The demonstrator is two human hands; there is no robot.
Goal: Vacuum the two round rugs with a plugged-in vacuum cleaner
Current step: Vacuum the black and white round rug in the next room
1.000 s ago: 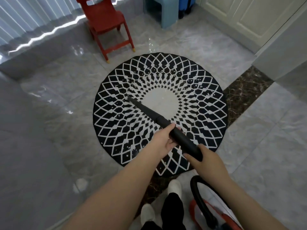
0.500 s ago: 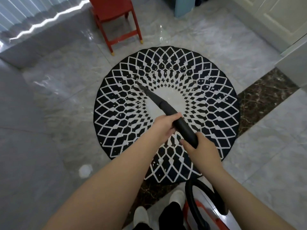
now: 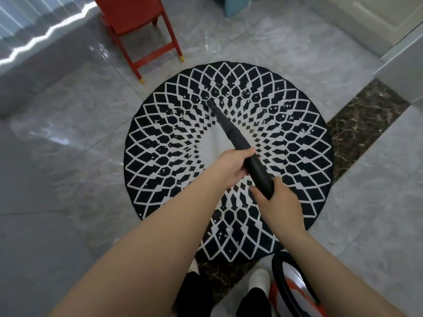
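Note:
A round black rug (image 3: 297, 156) with a white diamond lattice lies on the floor in front of me, flecked with small white crumbs. A black vacuum wand (image 3: 231, 131) slants over it, its tip resting on the rug just above the pale centre. My left hand (image 3: 231, 167) grips the wand at its middle. My right hand (image 3: 278, 203) grips the wand's thicker lower end. The black hose (image 3: 287, 291) loops down to the red and white vacuum body (image 3: 295, 287) at the bottom right. Only one rug is in view.
A red chair (image 3: 142, 21) stands just beyond the rug's far left edge, a pale blue stool (image 3: 235, 5) behind it. White cabinet doors (image 3: 377, 17) and a wall corner (image 3: 402, 65) are on the right. My feet in white shoes (image 3: 259, 279) stand at the rug's near edge on grey marble tiles.
The wand tip has slid from the left part of the rug toward its upper centre, both hands keeping their grip. My view has moved closer, so the rug looks larger.

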